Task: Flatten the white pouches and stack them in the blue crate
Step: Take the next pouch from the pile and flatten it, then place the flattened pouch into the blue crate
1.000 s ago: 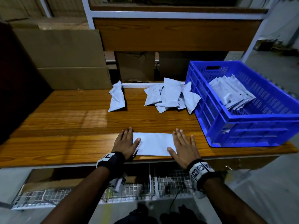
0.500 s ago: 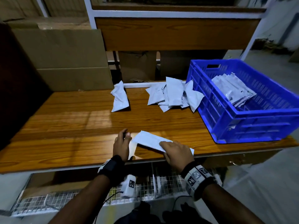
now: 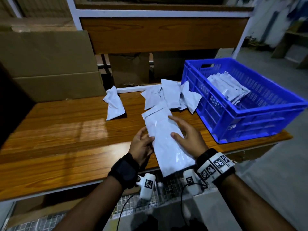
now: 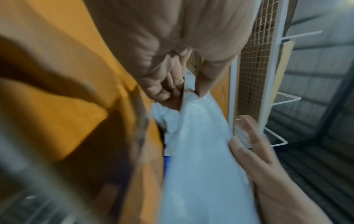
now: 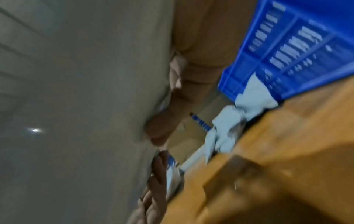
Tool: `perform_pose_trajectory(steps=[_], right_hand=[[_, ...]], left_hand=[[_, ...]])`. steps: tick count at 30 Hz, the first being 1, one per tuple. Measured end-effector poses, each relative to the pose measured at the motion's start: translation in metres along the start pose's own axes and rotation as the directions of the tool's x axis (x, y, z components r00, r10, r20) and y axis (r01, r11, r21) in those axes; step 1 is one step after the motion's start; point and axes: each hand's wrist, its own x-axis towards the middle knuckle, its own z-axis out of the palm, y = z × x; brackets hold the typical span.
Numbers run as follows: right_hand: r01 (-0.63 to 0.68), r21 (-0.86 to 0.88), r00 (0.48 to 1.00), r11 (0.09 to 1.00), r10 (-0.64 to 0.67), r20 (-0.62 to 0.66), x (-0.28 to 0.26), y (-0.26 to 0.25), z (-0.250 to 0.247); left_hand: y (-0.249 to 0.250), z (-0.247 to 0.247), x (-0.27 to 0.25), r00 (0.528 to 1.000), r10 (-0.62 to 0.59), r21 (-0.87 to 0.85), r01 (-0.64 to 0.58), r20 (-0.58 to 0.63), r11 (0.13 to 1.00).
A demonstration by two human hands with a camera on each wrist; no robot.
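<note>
Head view: The person holds one flattened white pouch (image 3: 166, 140) lifted off the wooden table (image 3: 66, 139), above its near edge. The left hand (image 3: 141, 147) grips the pouch's left long edge, thumb on top and fingers underneath. The right hand (image 3: 188, 139) lies on the upper face near the right edge, thumb and fingers extended; whether any fingers curl beneath cannot be determined here. Holding it from both sides likely keeps the thin film flat and stops it sagging during carriage. The pouch's long axis runs from the person's body away toward the far side of the table, tilted slightly left at the far end; the sealed flap end points away. The blue crate (image 3: 250, 120) stands to the right on the table, already holding a stack of flattened pouches (image 3: 228, 89). A pile of unflattened pouches (image 3: 168, 97) lies just beside the crate's left wall, and a single crumpled pouch (image 3: 114, 105) lies apart to the left.

Left wrist view: The thumb and fingers (image 4: 168, 89) pinch the pouch edge. The other hand's straight fingers lie against the opposite edge.

Right wrist view: Heavily blurred. The crate wall (image 5: 287, 53) and loose pouches are visible; the hold cannot be confirmed.
</note>
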Motion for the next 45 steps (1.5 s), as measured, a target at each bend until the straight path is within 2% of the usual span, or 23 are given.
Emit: perform_pose_trajectory(steps=[3, 5, 9, 14, 16, 20, 23, 27, 29, 32, 35, 40, 42, 45], right_hand=[[-0.037, -0.042, 0.982, 0.998, 0.044, 0.186, 0.017, 0.006, -0.032], [-0.035, -0.081, 0.962, 0.996, 0.056, 0.267, 0.030, 0.008, -0.053], [-0.002, -0.085, 0.965, 0.996, 0.024, 0.260, 0.067, 0.010, -0.103], [0.078, -0.251, 0.982, 0.965, -0.031, 0.187, 0.126, 0.006, -0.191], [0.076, -0.307, 0.990, 0.949, -0.035, 0.139, 0.155, 0.010, -0.228], [0.022, -0.374, 0.995, 0.927, 0.017, 0.099, 0.213, 0.038, -0.293], [-0.024, -0.559, 0.987, 0.829, 0.108, 0.117, 0.252, 0.081, -0.327], [-0.060, -0.692, 0.933, 0.719, 0.286, 0.217, 0.280, 0.149, -0.329], [-0.073, -0.729, 0.912, 0.681, 0.341, 0.228, 0.284, 0.182, -0.320], [-0.114, -0.704, 0.883, 0.701, 0.396, 0.253, 0.289, 0.219, -0.304], [-0.085, -0.772, 0.837, 0.630, 0.466, 0.288, 0.295, 0.239, -0.290], [-0.054, -0.827, 0.831, 0.559, 0.484, 0.273, 0.304, 0.257, -0.279], [-0.034, -0.844, 0.845, 0.536, 0.466, 0.262, 0.302, 0.255, -0.279], [-0.065, -0.873, 0.887, 0.484, 0.429, 0.172, 0.301, 0.241, -0.285]], left_hand=[[0.014, 0.019, 0.013, 0.997, 0.066, 0.041, -0.068, 0.031, 0.997], [0.019, 0.032, 0.025, 0.994, 0.100, 0.077, -0.103, 0.043, 0.992], [0.032, 0.072, 0.062, 0.981, 0.193, 0.211, -0.195, 0.030, 0.958], [0.042, 0.133, 0.119, 0.960, 0.276, 0.397, -0.271, 0.046, 0.877], [0.043, 0.155, 0.141, 0.942, 0.319, 0.520, -0.323, 0.101, 0.791], [0.036, 0.194, 0.180, 0.884, 0.391, 0.769, -0.432, 0.256, 0.472], [0.028, 0.220, 0.203, 0.859, 0.390, 0.851, -0.450, 0.331, 0.269], [0.016, 0.236, 0.222, 0.797, 0.426, 0.843, -0.522, 0.428, 0.130], [0.011, 0.241, 0.228, 0.797, 0.422, 0.849, -0.517, 0.431, 0.108], [0.006, 0.241, 0.236, 0.800, 0.406, 0.859, -0.507, 0.442, 0.064], [0.002, 0.237, 0.239, 0.813, 0.388, 0.870, -0.490, 0.433, 0.054], [-0.002, 0.239, 0.233, 0.830, 0.397, 0.893, -0.447, 0.391, 0.057], [-0.001, 0.239, 0.231, 0.839, 0.389, 0.897, -0.437, 0.380, 0.064], [0.001, 0.238, 0.227, 0.849, 0.374, 0.899, -0.430, 0.374, 0.077]])
